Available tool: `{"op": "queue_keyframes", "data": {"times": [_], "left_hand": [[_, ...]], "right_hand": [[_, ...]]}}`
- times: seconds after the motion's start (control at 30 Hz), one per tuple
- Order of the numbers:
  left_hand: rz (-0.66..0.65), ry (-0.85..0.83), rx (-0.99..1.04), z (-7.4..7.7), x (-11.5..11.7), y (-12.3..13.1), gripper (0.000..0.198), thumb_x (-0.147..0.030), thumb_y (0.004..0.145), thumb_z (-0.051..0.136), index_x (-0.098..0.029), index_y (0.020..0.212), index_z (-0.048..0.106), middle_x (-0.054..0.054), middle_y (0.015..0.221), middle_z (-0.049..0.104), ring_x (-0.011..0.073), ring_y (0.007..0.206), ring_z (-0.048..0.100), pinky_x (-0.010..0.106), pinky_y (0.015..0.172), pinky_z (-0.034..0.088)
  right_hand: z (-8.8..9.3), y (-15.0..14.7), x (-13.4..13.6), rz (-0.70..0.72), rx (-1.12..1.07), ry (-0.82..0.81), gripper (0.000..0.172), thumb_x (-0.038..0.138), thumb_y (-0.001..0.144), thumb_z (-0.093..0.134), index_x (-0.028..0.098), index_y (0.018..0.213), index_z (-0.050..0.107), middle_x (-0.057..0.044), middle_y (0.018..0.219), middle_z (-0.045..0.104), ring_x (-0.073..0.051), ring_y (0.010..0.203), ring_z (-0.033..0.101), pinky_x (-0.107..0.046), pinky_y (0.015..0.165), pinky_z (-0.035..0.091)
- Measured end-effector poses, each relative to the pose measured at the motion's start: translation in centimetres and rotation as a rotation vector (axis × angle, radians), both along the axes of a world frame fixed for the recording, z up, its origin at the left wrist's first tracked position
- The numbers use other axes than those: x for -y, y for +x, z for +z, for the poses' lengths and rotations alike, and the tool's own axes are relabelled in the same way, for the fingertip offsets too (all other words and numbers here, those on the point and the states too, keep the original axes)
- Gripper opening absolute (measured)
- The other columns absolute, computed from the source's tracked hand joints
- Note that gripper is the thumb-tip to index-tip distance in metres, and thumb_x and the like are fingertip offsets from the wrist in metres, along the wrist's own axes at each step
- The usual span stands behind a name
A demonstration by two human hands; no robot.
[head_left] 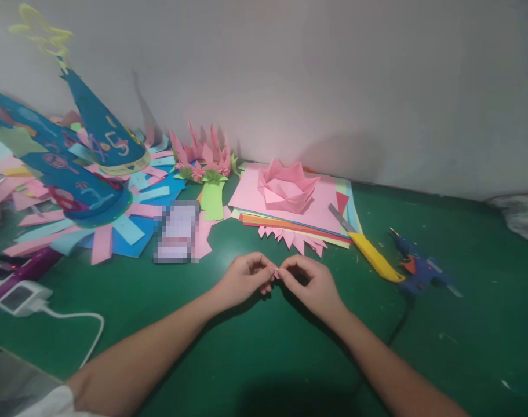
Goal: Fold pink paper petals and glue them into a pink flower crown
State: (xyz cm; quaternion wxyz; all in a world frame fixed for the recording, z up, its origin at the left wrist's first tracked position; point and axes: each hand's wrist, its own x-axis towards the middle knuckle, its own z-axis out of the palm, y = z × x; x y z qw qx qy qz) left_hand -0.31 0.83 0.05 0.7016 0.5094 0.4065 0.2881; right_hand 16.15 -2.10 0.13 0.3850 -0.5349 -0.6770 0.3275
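Note:
Over the green table, my left hand (247, 279) and my right hand (309, 282) meet at the fingertips. Both are closed in a pinch on one small piece of pink paper (277, 273), mostly hidden by the fingers. Just beyond them lie several pointed pink paper pieces (292, 238), partly under a stack of coloured sheets. A folded pink paper flower (287, 188) sits on top of the pink sheet (244, 188) of that stack. To the right of my right hand lies a yellow utility knife (377, 258) with its blade out, touching a blue glue gun (426, 266).
A phone (177, 231), blurred out, lies left of my hands. Behind it stands a pink paper crown (203, 153). Blue paper cone hats (101, 124) with paper strips fill the left side. A white charger with a cable (72, 315) is at lower left. A wall (377, 87) closes the back.

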Motion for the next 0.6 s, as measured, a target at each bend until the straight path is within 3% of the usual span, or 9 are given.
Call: {"op": "queue_keyframes", "data": {"times": [0.17, 0.37, 0.6], "left_hand": [[0.0, 0.03, -0.002, -0.03, 0.11, -0.1, 0.031, -0.042, 0.073, 0.063, -0.012, 0.074, 0.056, -0.002, 0.058, 0.055, 0.0073, 0.048, 0.053, 0.021, 0.05, 0.043], [-0.064, -0.063, 0.08, 0.37, -0.41, -0.46, 0.032, -0.042, 0.074, 0.064, -0.01, 0.074, 0.06, 0.001, 0.061, 0.058, 0.0084, 0.052, 0.055, 0.022, 0.053, 0.045], [-0.026, -0.144, 0.145, 0.39, -0.44, -0.5, 0.031, -0.039, 0.068, 0.069, -0.009, 0.073, 0.061, 0.001, 0.06, 0.058, 0.0084, 0.05, 0.054, 0.023, 0.054, 0.045]], "right_hand": [[0.32, 0.13, -0.17, 0.026, -0.05, -0.074, 0.013, 0.027, 0.079, 0.055, 0.019, 0.069, 0.059, 0.0, 0.063, 0.06, -0.012, 0.057, 0.054, -0.023, 0.053, 0.043], [0.5, 0.01, -0.22, 0.044, -0.12, -0.125, 0.017, 0.029, 0.08, 0.055, 0.018, 0.067, 0.057, 0.001, 0.062, 0.057, -0.012, 0.057, 0.052, -0.022, 0.054, 0.042], [0.4, -0.11, -0.19, 0.05, -0.149, -0.145, 0.019, 0.031, 0.081, 0.054, 0.018, 0.068, 0.057, 0.001, 0.063, 0.056, -0.012, 0.06, 0.051, -0.022, 0.055, 0.042]]}}
